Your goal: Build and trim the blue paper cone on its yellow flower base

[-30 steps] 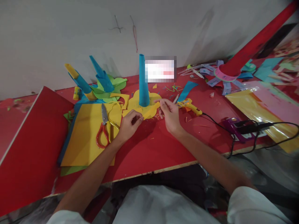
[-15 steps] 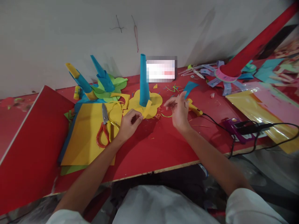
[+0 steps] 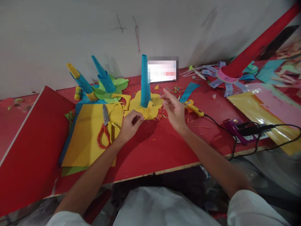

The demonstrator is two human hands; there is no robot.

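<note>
A blue paper tube [image 3: 145, 83] stands upright on a yellow paper flower [image 3: 156, 100]. At the flower's front edge, my left hand [image 3: 130, 125] pinches a narrow yellow paper strip [image 3: 150, 107], which rises from the fingertips in front of the tube. My right hand [image 3: 175, 113] is held over the flower's right side, fingers apart and nothing in them. Just right of that hand lies a yellow glue gun [image 3: 194, 108] with a black cord, its front end partly hidden. Scissors [image 3: 105, 128] with red and yellow handles rest on yellow sheets [image 3: 82, 138] beside my left wrist.
Two more blue tubes [image 3: 107, 81] with paper bases stand at the back left. A red board [image 3: 35, 150] leans at the left. To the right are a purple box [image 3: 241, 131], a red cone [image 3: 256, 47] and plastic-wrapped paper [image 3: 268, 113]. A blurred screen [image 3: 162, 70] stands against the wall.
My right hand has moved left, away from the glue gun and closer to the tube, uncovering more of the gun and a blue paper piece. My left hand has stayed in place.
</note>
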